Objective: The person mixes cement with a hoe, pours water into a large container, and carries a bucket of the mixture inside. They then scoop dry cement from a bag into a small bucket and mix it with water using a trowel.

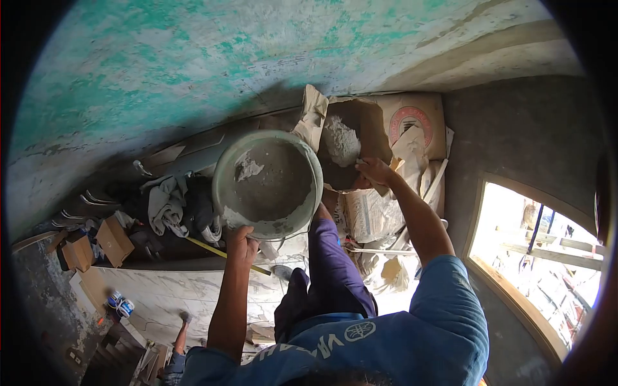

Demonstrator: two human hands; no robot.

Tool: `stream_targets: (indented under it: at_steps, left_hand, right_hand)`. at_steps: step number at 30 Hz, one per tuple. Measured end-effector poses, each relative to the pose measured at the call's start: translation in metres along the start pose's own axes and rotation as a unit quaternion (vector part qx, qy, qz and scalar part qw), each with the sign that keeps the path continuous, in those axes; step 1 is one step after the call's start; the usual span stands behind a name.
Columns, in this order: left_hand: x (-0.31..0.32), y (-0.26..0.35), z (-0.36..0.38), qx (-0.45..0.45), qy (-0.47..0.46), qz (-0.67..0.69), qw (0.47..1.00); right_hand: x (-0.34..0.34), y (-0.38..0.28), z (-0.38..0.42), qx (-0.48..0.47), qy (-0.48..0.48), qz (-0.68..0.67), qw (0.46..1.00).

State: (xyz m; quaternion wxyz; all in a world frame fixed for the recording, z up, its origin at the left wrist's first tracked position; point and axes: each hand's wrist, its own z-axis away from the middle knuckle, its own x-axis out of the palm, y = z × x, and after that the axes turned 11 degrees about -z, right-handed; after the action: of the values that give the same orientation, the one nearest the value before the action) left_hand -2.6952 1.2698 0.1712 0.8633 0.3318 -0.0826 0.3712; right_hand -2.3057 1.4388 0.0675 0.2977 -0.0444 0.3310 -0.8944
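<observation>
Head view, one entry per item.

Left hand (242, 241): closed on the near rim of the pan (268, 184), fingers curled over the edge. The pan lies straight ahead of this hand, mouth tilted toward me, with grey smears on its inner wall and a pale lump high on the left side.

Right hand (373, 170): closed on the torn paper edge of the sack (360, 138). The sack's opening lies just to the left of this hand and just to the right of the pan's rim; the two nearly touch. Pale powder (341, 143) sits inside, beyond my fingers.

Relation: the pan is left of the sack mouth, rim beside rim, and the right hand is the nearer one to the powder. The left hand is well apart from it, across the pan.

Below the left hand: a tape measure (222, 252), rags (170, 202) to its left, and small cartons (112, 239) further left.

Behind the sack: a green wall (193, 64).
</observation>
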Motion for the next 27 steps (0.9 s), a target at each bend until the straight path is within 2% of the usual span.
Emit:
stream_targets:
  at_steps: [1, 3, 6, 10, 14, 15, 17, 19, 22, 26, 27]
  left_hand:
    - [0.005, 0.001, 0.0, 0.006, -0.003, 0.004, 1.0]
    - [0.016, 0.002, 0.001, -0.009, -0.03, 0.014, 0.999]
    - [0.029, -0.001, -0.003, 0.008, -0.02, -0.007, 1.0]
    - [0.039, -0.007, -0.012, -0.029, -0.007, -0.006, 1.0]
    - [0.059, -0.007, -0.019, -0.034, -0.05, -0.04, 0.997]
    - [0.064, -0.01, -0.02, -0.011, -0.046, -0.043, 0.998]
    - [0.078, -0.006, -0.016, -0.022, -0.044, -0.054, 0.997]
    - [0.09, -0.006, -0.019, -0.031, -0.046, -0.076, 0.996]
    - [0.09, -0.015, -0.027, -0.042, -0.068, -0.067, 0.995]
    - [0.097, -0.018, -0.026, -0.045, -0.031, -0.085, 0.995]
    - [0.099, -0.019, -0.025, -0.037, -0.035, -0.075, 0.996]
  right_hand:
    - [-0.006, -0.011, 0.018, -0.006, 0.001, 0.005, 1.0]
    - [-0.016, -0.037, 0.057, 0.041, -0.003, -0.058, 0.997]
    - [-0.034, -0.062, 0.101, 0.035, 0.005, -0.067, 0.997]
    - [-0.052, -0.108, 0.158, 0.014, 0.0, -0.053, 0.998]
    - [-0.058, -0.153, 0.199, 0.025, -0.031, -0.013, 0.999]
    - [-0.057, -0.161, 0.203, 0.026, -0.043, -0.017, 0.999]
    - [-0.048, -0.168, 0.201, 0.028, -0.056, -0.02, 0.998]
    - [-0.034, -0.173, 0.188, -0.032, -0.091, 0.054, 0.994]
    - [-0.012, -0.175, 0.166, -0.014, -0.131, 0.082, 0.988]
    - [0.026, -0.177, 0.145, 0.017, -0.121, 0.158, 0.98]
    - [0.035, -0.168, 0.141, -0.079, -0.1, 0.233, 0.964]
